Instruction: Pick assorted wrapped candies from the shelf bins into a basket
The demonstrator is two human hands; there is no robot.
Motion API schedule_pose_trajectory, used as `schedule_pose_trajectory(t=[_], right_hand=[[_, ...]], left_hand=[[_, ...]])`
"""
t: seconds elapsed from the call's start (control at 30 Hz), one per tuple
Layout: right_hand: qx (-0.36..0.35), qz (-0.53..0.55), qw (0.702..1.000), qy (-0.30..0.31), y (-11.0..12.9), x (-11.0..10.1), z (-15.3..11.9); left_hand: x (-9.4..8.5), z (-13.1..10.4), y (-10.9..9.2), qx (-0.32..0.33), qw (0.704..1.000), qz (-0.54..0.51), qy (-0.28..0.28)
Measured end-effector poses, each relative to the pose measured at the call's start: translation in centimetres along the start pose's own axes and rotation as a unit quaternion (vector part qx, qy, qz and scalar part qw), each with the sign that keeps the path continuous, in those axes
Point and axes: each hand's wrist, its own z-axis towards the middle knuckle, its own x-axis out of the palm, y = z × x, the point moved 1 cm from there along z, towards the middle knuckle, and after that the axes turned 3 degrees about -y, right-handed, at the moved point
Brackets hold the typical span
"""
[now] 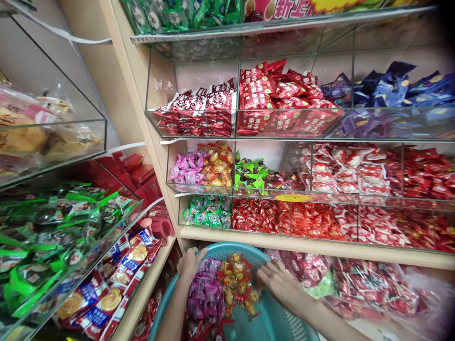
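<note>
Basket (245,249) bottom centre, between the hands. Left hand (190,264) at its rim; right hand (275,280), fingers bent, beside gold candies (235,283). Either pinching: cannot tell.

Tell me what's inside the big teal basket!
Inside the teal basket are purple candies, gold candies and, near the picture's bottom edge, some red candies. Anything underneath those is covered, so it can't be seen.

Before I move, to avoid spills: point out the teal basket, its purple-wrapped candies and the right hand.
Teal basket (246,253): head view, far inner wall.
Purple-wrapped candies (204,294): head view, pile's middle.
Right hand (276,282): head view, back of it.
</note>
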Motion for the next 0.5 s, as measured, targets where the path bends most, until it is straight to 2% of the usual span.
schedule_pose_trajectory(t=[0.1, 0.27, 0.5], right_hand=[[-0.017, -0.060, 0.998, -0.032, -0.1, 1.7, 0.6], [-0.025, -0.117, 0.992, -0.040, 0.0, 4.5, 1.3], [-0.043, -0.147, 0.984, -0.092, 0.2, 8.0, 1.1]], left_hand=[[-0.1, -0.1, 0.0, -0.003, 1.000, -0.006, 0.003], [0.1, 0.0, 0.4, 0.002, 1.000, -0.009, 0.001], [0.4, 0.0, 0.4, 0.000, 1.000, -0.016, -0.006]])
